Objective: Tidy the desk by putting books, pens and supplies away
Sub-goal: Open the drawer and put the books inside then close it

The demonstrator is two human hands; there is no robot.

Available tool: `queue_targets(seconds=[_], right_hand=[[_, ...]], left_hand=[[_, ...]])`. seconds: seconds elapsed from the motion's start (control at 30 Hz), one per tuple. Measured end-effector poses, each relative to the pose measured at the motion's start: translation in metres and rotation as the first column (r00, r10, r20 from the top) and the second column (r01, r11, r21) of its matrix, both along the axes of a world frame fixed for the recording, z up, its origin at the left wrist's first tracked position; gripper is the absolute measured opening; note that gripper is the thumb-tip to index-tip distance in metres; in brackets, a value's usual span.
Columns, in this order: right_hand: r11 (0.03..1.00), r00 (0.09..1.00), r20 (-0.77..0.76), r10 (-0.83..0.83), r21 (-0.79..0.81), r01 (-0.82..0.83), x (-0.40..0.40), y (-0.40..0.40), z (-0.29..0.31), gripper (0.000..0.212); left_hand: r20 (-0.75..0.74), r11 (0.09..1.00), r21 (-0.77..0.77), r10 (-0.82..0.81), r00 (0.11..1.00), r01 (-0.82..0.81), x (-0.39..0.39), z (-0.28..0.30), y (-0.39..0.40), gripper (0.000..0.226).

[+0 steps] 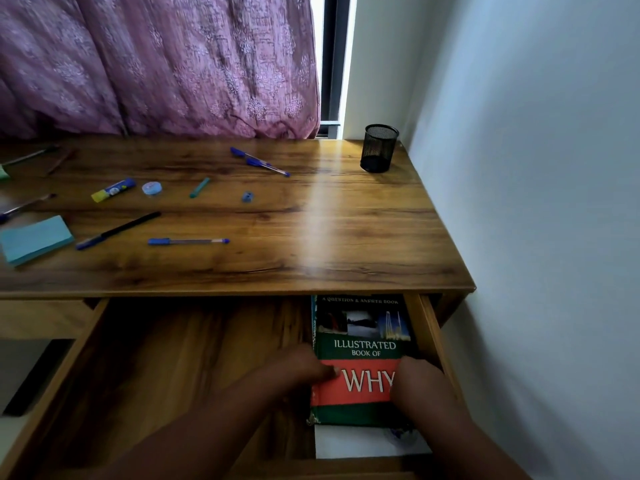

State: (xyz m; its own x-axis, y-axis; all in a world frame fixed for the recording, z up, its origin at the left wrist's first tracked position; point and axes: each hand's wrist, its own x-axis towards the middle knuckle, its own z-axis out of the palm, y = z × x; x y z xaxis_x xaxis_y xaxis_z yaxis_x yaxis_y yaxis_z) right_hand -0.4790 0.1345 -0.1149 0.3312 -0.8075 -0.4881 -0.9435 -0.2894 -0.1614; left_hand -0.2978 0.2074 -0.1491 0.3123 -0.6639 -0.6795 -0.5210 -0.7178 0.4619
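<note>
Green-and-red hardcover book (362, 344) lying in open wooden drawer (194, 358), left hand (304, 370) and right hand (420, 384) gripping its sides; pens, supplies left on tabletop (346, 237).

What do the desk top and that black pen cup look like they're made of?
Desk top: wood or wood-look laminate, glossy; grain streaks and a bright window reflection show. Pen cup: apparently black metal mesh; light passes through its fine grid wall.
</note>
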Motion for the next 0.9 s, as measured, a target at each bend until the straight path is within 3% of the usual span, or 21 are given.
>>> queue_targets(seconds=[0.07,0.13,0.2,0.27,0.4,0.47,0.5,0.57,0.63,0.73,0.8,0.9], right_hand=[[0.992,0.992,-0.090,0.089,-0.077,-0.096,0.002,0.007,0.002,0.020],[0.979,0.983,-0.111,0.145,-0.125,-0.158,0.005,0.013,0.004,0.022],[0.958,0.960,-0.103,0.259,-0.103,-0.269,0.002,0.019,0.005,0.040],[0.940,0.937,-0.108,0.333,-0.042,-0.339,-0.008,0.024,0.004,0.058],[0.934,0.934,0.028,0.356,-0.039,-0.354,-0.028,0.037,0.003,0.065],[0.931,0.918,0.158,0.365,-0.091,-0.354,-0.029,0.048,0.009,0.097],[0.916,0.896,0.193,0.401,-0.115,-0.385,-0.028,0.052,0.010,0.103],[0.855,0.845,0.184,0.501,-0.255,-0.452,-0.030,0.049,-0.002,0.076],[0.830,0.830,0.199,0.521,-0.346,-0.438,-0.034,0.053,-0.007,0.057],[0.813,0.814,0.249,0.525,-0.429,-0.393,-0.034,0.053,-0.004,0.056],[0.798,0.785,0.341,0.516,-0.525,-0.296,-0.027,0.047,0.000,0.056],[0.760,0.757,0.364,0.543,-0.597,-0.258,-0.012,0.029,-0.002,0.068]], left_hand=[[0.194,0.981,0.063,-0.191,0.962,0.182,-0.010,0.000,0.000,0.045],[0.330,0.958,0.071,-0.284,0.900,0.277,-0.022,0.005,0.003,0.051],[0.319,0.955,0.052,-0.292,0.902,0.291,-0.025,0.010,0.006,0.047],[0.218,0.936,0.062,-0.350,0.911,0.345,-0.023,0.012,0.013,0.039],[0.054,0.913,-0.053,-0.402,0.914,0.405,-0.020,0.031,0.051,0.051],[0.144,0.893,-0.167,-0.397,0.906,0.418,-0.012,0.034,0.086,0.054],[0.296,0.860,-0.203,-0.401,0.867,0.468,-0.005,0.032,0.103,0.050],[0.581,0.830,-0.222,-0.309,0.753,0.512,0.018,0.011,0.135,0.049],[0.687,0.842,-0.204,-0.240,0.686,0.499,0.026,0.006,0.153,0.068],[0.684,0.817,-0.145,-0.325,0.653,0.558,0.032,0.018,0.153,0.098],[0.755,0.759,-0.182,-0.300,0.583,0.626,0.038,0.022,0.145,0.110],[0.780,0.783,-0.226,-0.212,0.589,0.580,0.050,0.026,0.127,0.125]])
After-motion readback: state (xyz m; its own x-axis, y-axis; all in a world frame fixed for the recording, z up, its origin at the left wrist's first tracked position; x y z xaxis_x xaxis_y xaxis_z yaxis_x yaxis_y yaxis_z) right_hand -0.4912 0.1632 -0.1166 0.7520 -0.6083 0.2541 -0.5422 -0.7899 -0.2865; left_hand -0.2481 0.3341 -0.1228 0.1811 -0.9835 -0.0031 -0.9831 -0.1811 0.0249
